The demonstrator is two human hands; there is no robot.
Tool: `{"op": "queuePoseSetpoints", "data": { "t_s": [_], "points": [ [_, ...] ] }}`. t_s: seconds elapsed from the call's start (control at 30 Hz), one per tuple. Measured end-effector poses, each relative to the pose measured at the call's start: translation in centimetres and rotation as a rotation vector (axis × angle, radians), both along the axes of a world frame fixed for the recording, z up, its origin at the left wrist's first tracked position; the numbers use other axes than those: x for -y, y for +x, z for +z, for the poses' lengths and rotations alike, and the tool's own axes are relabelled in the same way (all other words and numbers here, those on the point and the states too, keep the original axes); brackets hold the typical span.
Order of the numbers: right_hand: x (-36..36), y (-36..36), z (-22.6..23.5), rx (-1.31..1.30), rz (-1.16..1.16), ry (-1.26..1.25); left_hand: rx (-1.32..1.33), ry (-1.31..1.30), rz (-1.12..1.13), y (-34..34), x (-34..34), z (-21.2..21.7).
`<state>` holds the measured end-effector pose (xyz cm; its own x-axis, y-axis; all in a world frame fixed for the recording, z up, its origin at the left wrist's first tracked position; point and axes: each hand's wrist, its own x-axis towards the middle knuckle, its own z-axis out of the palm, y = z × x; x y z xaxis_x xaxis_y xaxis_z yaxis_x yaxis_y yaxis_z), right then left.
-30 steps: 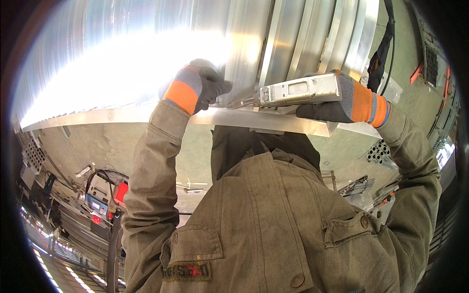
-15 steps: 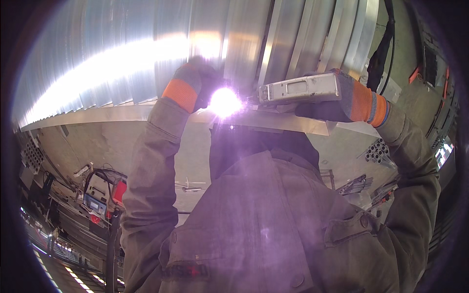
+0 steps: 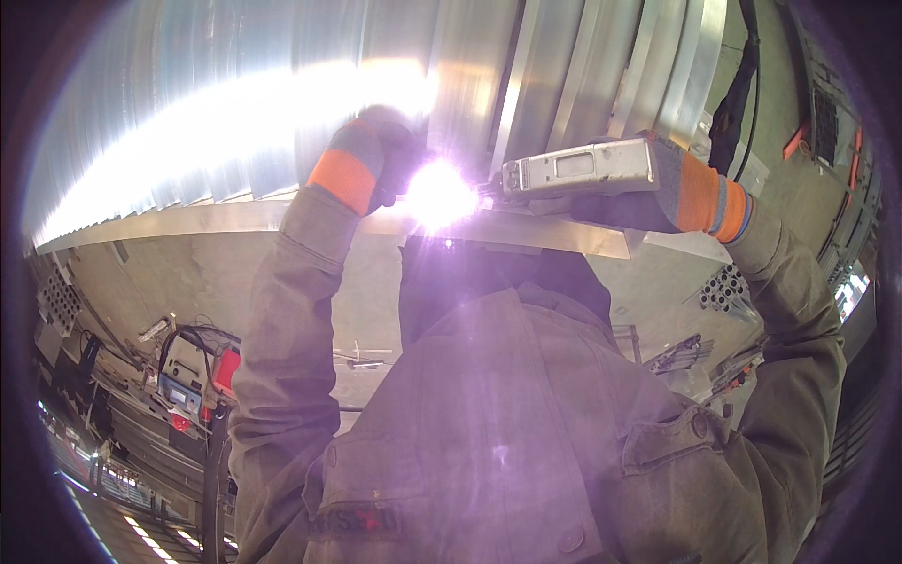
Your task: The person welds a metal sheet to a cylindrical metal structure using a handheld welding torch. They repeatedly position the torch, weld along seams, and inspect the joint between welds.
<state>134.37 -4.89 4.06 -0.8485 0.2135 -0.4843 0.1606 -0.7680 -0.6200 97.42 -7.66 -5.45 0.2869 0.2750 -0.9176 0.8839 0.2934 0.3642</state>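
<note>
My right hand [image 3: 669, 183], in a dark glove with an orange cuff, is wrapped around a grey, box-shaped welding gun [image 3: 573, 172]. The gun's front end points left at a blinding white-violet weld glare [image 3: 442, 195], which hides the tip and the joint. The glare sits at the near edge of a row of shiny metal profiles [image 3: 554, 85], by a long flat metal strip [image 3: 554, 232]. My left hand [image 3: 381, 155], gloved alike, is just left of the glare by this edge. Its fingers look curled; what they hold is lost in the brightness.
At the lower left stands a machine with a blue panel and red parts [image 3: 183, 376]. A bundle of round tubes [image 3: 722, 287] lies at the right on the floor. Beyond the profiles, a dark cable [image 3: 738, 103] hangs at the upper right.
The glare and the welding gun have shifted slightly right, and the glare looks larger. My left hand sits a little farther left in the picture; both hands keep their pose.
</note>
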Motion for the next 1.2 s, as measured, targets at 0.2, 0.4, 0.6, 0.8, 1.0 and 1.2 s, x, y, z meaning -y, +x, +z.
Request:
{"op": "queuePoseSetpoints", "data": {
  "t_s": [0.2, 0.4, 0.6, 0.8, 1.0, 1.2],
  "points": [
    [0.5, 0.5, -0.2, 0.098, 0.023, 0.222, -0.016, 0.012, 0.050, 0.2, -0.1, 0.8],
    [-0.6, 0.4, 2.0, 0.184, 0.133, 0.369, -0.023, 0.008, 0.081, 0.4, -0.1, 1.4],
    [-1.0, -0.2, 2.6, 0.212, 0.252, 0.573, -0.043, 0.020, 0.124, 0.6, 0.1, 2.1],
    [-1.2, 0.1, 2.9, 0.166, 0.309, 0.765, -0.046, 0.023, 0.162, 0.8, 0.1, 2.4],
    [-0.3, 0.4, 2.7, 0.257, 0.255, 0.696, -0.057, 0.026, 0.248, 1.0, 0.1, 3.3],
    [-0.5, -1.1, 3.3, 0.419, 0.428, 0.835, -0.025, 0.041, 0.476, 0.7, 0.7, 4.5]
  ]
}}
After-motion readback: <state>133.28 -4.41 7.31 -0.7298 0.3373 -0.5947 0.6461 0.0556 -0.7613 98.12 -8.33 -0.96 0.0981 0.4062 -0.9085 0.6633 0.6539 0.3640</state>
